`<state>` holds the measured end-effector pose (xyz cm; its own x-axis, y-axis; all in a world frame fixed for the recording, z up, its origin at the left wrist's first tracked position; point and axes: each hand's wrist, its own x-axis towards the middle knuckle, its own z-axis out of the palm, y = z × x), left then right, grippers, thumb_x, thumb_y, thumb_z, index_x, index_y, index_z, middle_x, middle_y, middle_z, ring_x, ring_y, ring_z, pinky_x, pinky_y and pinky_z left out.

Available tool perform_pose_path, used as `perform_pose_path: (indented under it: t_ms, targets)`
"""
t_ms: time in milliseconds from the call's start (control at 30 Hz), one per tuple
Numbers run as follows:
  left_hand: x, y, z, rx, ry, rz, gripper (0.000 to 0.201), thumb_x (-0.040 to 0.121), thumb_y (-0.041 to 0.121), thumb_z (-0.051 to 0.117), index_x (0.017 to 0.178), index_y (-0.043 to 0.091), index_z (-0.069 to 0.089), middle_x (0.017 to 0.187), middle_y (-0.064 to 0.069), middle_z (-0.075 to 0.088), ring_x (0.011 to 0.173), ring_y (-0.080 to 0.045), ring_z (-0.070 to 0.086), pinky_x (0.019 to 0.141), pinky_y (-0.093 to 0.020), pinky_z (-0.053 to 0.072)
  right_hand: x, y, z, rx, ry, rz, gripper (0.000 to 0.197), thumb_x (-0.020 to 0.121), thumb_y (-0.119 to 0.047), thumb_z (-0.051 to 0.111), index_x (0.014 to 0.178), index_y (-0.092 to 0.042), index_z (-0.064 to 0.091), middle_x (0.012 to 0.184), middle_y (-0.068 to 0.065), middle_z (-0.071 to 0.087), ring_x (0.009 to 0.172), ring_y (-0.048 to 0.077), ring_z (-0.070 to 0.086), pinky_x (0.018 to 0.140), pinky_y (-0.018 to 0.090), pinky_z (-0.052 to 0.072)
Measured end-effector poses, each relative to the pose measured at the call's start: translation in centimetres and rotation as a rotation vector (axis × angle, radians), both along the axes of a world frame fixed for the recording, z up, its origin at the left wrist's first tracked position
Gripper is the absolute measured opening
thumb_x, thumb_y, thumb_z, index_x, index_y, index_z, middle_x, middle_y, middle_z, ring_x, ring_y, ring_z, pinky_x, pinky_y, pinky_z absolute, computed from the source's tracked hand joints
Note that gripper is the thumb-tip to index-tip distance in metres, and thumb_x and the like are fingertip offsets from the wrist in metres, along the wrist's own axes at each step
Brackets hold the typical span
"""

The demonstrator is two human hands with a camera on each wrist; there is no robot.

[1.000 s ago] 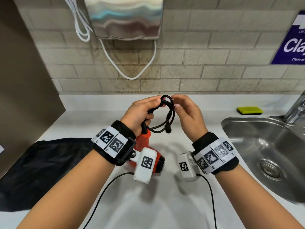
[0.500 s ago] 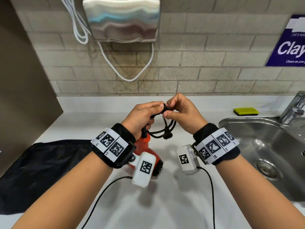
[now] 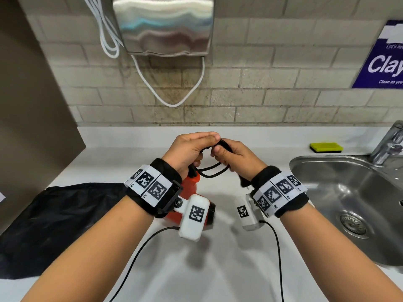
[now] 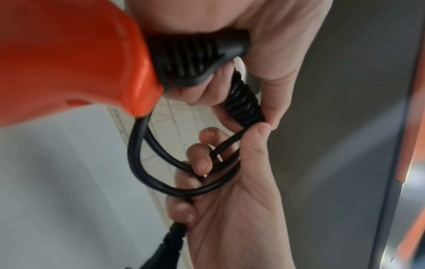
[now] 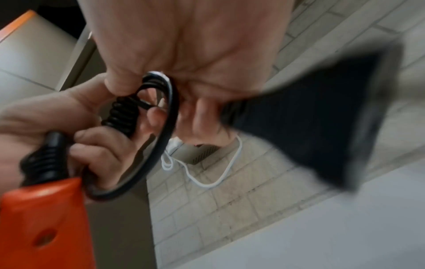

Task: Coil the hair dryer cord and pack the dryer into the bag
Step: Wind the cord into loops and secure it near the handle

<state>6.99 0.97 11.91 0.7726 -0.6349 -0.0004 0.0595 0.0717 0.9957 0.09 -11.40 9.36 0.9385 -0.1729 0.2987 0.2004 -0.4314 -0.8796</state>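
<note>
The orange hair dryer point(image 3: 192, 188) hangs below my left hand point(image 3: 189, 149), which grips the ribbed black collar point(image 4: 190, 60) at the end of its handle. Its black cord point(image 3: 212, 172) is gathered in small loops between both hands. My right hand point(image 3: 235, 158) curls its fingers through the cord loops point(image 4: 174, 183) and holds the black plug point(image 5: 322, 118) against its palm. Part of the cord is wound tight into a short coil point(image 5: 124, 116) pinched between the two hands. The black bag point(image 3: 54, 225) lies flat on the counter at the left.
A steel sink point(image 3: 349, 203) with a faucet point(image 3: 390, 144) fills the right side, with a yellow-green sponge point(image 3: 326, 147) behind it. A steel hand dryer point(image 3: 163, 25) with white cables hangs on the tiled wall. A brown panel point(image 3: 32, 105) stands at the left.
My right hand went from pinching the top of the loops to curling round them. The plug, which dangled below, is now in its palm. The loops are smaller.
</note>
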Motion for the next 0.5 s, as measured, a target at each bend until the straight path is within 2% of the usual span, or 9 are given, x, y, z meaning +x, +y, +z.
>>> perform_pose_path:
  t_ms: [100,167,233,267,300,333,400,500]
  targets:
    - [0.2,0.3,0.0,-0.018,-0.021,-0.009,0.010,0.081,0.014,0.067,0.077,0.022,0.070,0.054,0.009,0.059,0.038,-0.005,0.029,0.040,-0.016,0.026,-0.3,-0.9,0.8,0.090,0.033,-0.035,0.025,0.080,-0.030,0.041,0.080,-0.014,0.059,0.067,-0.002,0.053,0.047,-0.001,0.042,0.042,0.008,0.029]
    - [0.5,0.6,0.0,-0.019,-0.031,0.002,0.010,0.080,0.014,0.067,0.077,0.023,0.070,0.056,0.011,0.060,0.041,-0.006,0.034,0.042,-0.016,0.031,-0.3,-1.7,1.2,0.112,0.084,-0.079,0.026,0.079,-0.027,0.040,0.077,-0.014,0.063,0.062,-0.007,0.055,0.050,0.005,0.038,0.046,0.013,0.028]
    - [0.7,0.8,0.1,0.000,-0.043,0.005,0.010,0.080,0.016,0.067,0.076,0.025,0.070,0.058,0.013,0.061,0.047,-0.006,0.044,0.047,-0.017,0.037,-0.4,-1.9,1.7,-0.035,0.131,-0.136,0.025,0.087,-0.017,0.044,0.078,-0.010,0.066,0.052,-0.009,0.048,0.048,0.007,0.037,0.048,0.019,0.031]
    - [0.8,0.9,0.1,0.018,-0.055,0.002,0.010,0.080,0.017,0.067,0.076,0.026,0.069,0.059,0.015,0.063,0.053,-0.006,0.048,0.051,-0.018,0.039,-0.5,-1.8,2.0,-0.131,0.147,-0.161,0.025,0.091,-0.014,0.044,0.080,-0.009,0.066,0.047,-0.010,0.044,0.044,0.004,0.036,0.047,0.017,0.032]
    - [0.9,1.0,0.1,0.037,-0.069,-0.002,0.009,0.080,0.018,0.068,0.077,0.026,0.069,0.058,0.016,0.064,0.057,-0.006,0.050,0.052,-0.019,0.039,-0.6,-1.7,2.3,-0.197,0.150,-0.183,0.024,0.092,-0.012,0.044,0.082,-0.010,0.066,0.039,-0.010,0.041,0.037,0.004,0.038,0.042,0.011,0.031]
    - [1.0,1.1,0.1,0.052,-0.081,-0.007,0.009,0.079,0.018,0.069,0.077,0.027,0.069,0.058,0.017,0.064,0.058,-0.007,0.050,0.052,-0.020,0.038,-0.7,-1.6,2.6,-0.225,0.148,-0.196,0.022,0.094,-0.011,0.043,0.084,-0.011,0.063,0.032,-0.011,0.041,0.033,0.003,0.041,0.037,0.010,0.032]
    - [1.1,1.2,0.3,0.071,-0.088,-0.016,0.009,0.078,0.017,0.070,0.078,0.026,0.070,0.058,0.017,0.065,0.056,-0.008,0.048,0.048,-0.018,0.035,-0.8,-1.4,2.9,-0.232,0.121,-0.226,0.019,0.095,-0.011,0.043,0.086,-0.012,0.060,0.029,-0.018,0.044,0.034,-0.005,0.045,0.038,0.007,0.035]
    - [1.1,1.4,0.6,0.117,-0.111,-0.027,0.009,0.078,0.017,0.070,0.079,0.025,0.069,0.063,0.015,0.067,0.051,-0.007,0.044,0.039,-0.015,0.029,-0.4,-1.0,2.9,-0.260,0.023,-0.320,0.021,0.093,-0.012,0.046,0.085,-0.009,0.065,0.040,-0.012,0.046,0.039,-0.007,0.046,0.044,0.009,0.034]
